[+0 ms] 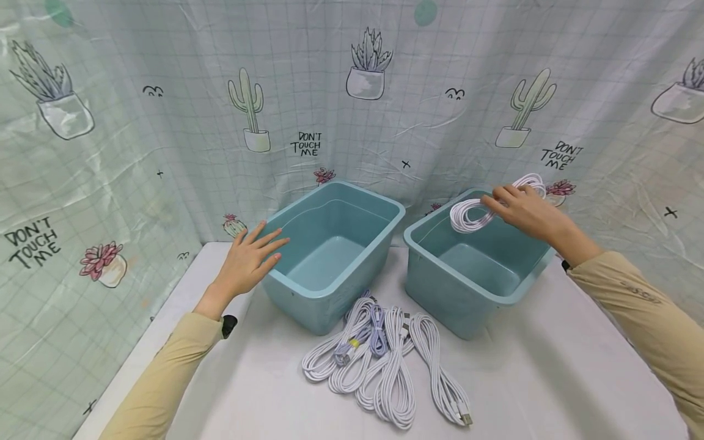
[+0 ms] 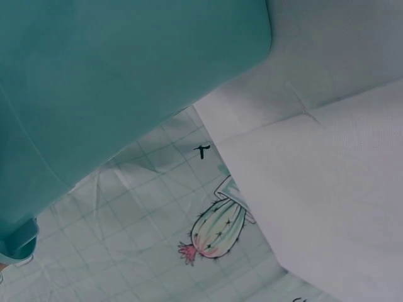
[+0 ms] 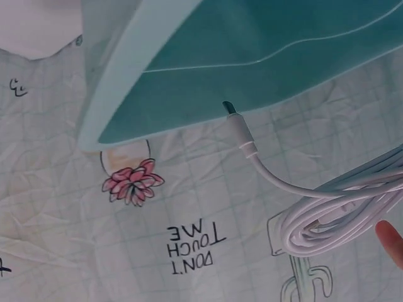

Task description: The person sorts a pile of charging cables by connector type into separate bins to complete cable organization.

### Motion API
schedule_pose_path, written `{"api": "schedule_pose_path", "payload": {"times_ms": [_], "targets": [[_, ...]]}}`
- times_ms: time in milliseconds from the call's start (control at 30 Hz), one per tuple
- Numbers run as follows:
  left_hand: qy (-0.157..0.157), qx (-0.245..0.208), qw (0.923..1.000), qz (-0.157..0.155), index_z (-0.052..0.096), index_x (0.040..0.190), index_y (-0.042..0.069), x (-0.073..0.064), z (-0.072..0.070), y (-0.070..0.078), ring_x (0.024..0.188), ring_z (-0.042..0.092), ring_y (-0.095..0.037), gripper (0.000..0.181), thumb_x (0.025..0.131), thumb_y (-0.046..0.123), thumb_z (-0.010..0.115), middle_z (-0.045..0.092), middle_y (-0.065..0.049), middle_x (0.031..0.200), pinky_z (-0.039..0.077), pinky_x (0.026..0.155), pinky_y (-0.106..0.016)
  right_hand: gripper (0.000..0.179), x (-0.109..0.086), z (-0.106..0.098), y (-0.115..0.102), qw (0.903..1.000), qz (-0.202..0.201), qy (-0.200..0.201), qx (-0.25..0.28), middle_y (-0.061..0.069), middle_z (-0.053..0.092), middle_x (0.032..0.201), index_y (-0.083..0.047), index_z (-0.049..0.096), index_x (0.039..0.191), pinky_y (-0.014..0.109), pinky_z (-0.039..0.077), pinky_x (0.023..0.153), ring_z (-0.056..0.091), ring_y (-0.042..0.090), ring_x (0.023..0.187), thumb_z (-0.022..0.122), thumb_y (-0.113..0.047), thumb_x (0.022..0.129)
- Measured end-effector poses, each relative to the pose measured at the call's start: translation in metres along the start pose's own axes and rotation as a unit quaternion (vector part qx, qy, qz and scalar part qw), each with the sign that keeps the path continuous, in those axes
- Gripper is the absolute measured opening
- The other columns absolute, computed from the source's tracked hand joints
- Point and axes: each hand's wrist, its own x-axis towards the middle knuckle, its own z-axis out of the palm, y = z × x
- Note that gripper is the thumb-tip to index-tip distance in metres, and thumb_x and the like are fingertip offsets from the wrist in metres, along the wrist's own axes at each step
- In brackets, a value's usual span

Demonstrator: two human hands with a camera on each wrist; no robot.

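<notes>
My right hand [image 1: 522, 211] grips a coiled white cable [image 1: 469, 217] above the right teal bin [image 1: 461, 287]. In the right wrist view the coil [image 3: 327, 217] shows one loose connector end [image 3: 239, 132] sticking out near the bin's rim, with a fingertip [image 3: 391, 242] beside it. My left hand [image 1: 250, 260] has its fingers spread over the near left rim of the left teal bin [image 1: 313, 293]; it holds nothing. The left wrist view shows the bin's outer wall [image 2: 126, 69] but hardly any of the hand. Both bins show bare floors where visible.
On the white table [image 1: 264, 391], in front of the bins, lies a pile of bundled white cables [image 1: 393, 373], some with a purplish tint [image 1: 378, 333]. One separate bundle [image 1: 437, 366] ends in a USB plug. A patterned curtain [image 1: 330, 122] hangs behind the bins.
</notes>
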Motion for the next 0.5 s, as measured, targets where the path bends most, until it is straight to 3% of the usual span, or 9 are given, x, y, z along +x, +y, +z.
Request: {"api": "schedule_pose_path", "payload": {"times_ms": [267,500], "targets": [[-0.001,0.002,1.0,-0.005,0.051,0.128,0.018,0.0,-0.002,0.001,0.134,0.024,-0.037,0.045,0.095,0.042,0.034,0.045,-0.01,0.136,0.016,0.103,-0.061,0.059,-0.003,0.016,0.005,0.9994,0.004,-0.034,-0.006,0.013,0.048,0.103,-0.012,0.043,0.114,0.051,0.046,0.074,0.049,0.03,0.094,0.07,0.011,0.066],[-0.005,0.008,0.9999,-0.004,0.051,0.128,0.018,-0.001,-0.001,0.002,0.133,0.024,-0.037,0.039,0.093,0.034,0.042,0.045,-0.01,0.136,0.017,0.103,-0.061,0.062,-0.007,0.026,0.006,0.9973,0.015,-0.069,-0.021,0.016,0.049,0.108,-0.01,0.046,0.117,0.053,0.045,0.078,0.048,0.033,0.099,0.071,0.011,0.064]]}}
